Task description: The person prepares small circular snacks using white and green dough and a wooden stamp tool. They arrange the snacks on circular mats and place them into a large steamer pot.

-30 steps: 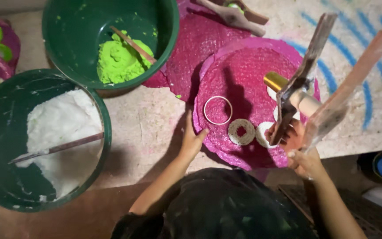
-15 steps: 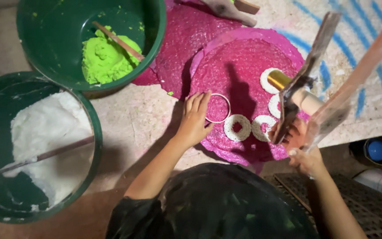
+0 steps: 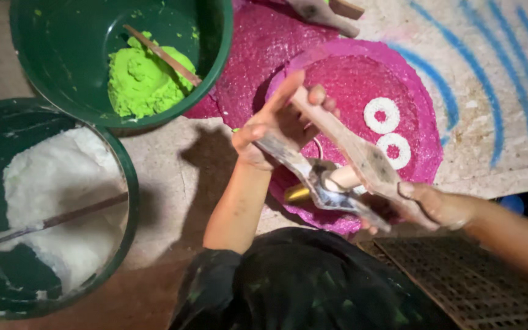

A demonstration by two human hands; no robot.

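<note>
Both hands, left hand [image 3: 276, 125] and right hand [image 3: 438, 205], grip flat sticks [image 3: 362, 156] above pink disc [image 3: 392, 85]; ring mould probably hidden beneath.

The left hand [image 3: 279, 125] was raised with its forearm upright in view, fingers spread and pinching near the palm, while the right hand [image 3: 438, 208] reached in from the right, fingers curled shut.

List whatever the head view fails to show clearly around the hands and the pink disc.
- Pink disc: its near part is hidden by both hands and the tongs-like tool.
- Left hand: palm faces away, so its grip is unclear.
- Right hand: fingertips hidden behind the tool.
- White-powder bucket: cut off by the left edge.
- Tool: blurred.
</note>
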